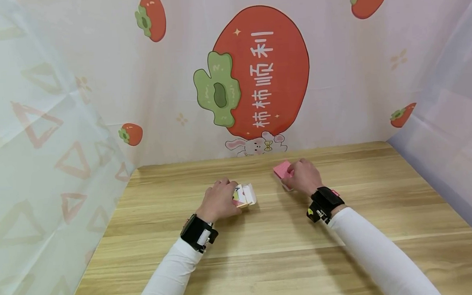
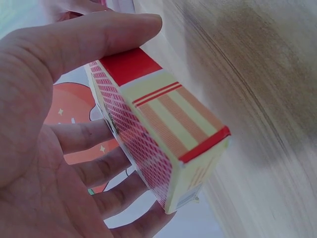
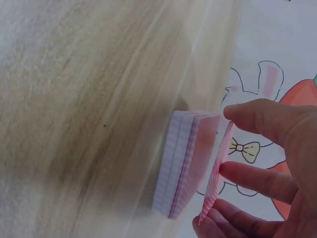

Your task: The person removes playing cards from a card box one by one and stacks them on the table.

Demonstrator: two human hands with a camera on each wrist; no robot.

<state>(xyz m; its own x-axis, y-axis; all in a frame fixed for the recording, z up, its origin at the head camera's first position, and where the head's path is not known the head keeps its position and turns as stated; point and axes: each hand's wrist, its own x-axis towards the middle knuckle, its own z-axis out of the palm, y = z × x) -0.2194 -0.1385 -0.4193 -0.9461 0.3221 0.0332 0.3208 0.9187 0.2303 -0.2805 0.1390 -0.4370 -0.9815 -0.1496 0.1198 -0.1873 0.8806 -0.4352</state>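
My left hand (image 1: 221, 199) grips a red and cream playing-card box (image 1: 245, 195) just above the wooden table (image 1: 263, 255). In the left wrist view the thumb (image 2: 99, 39) lies along one side of the box (image 2: 163, 134) and the fingers (image 2: 109, 168) curl under the other. My right hand (image 1: 305, 176) is over a stack of pink-backed cards (image 1: 281, 169). In the right wrist view the stack (image 3: 185, 161) lies on the table while thumb (image 3: 257, 121) and fingers pinch a single card (image 3: 216, 171) lifted off its top.
A cloth backdrop (image 1: 257, 77) printed with a big red persimmon stands along the table's far edge. Pale curtains (image 1: 45, 150) close in the left and right sides. Bare wood stretches between my forearms and toward the near edge.
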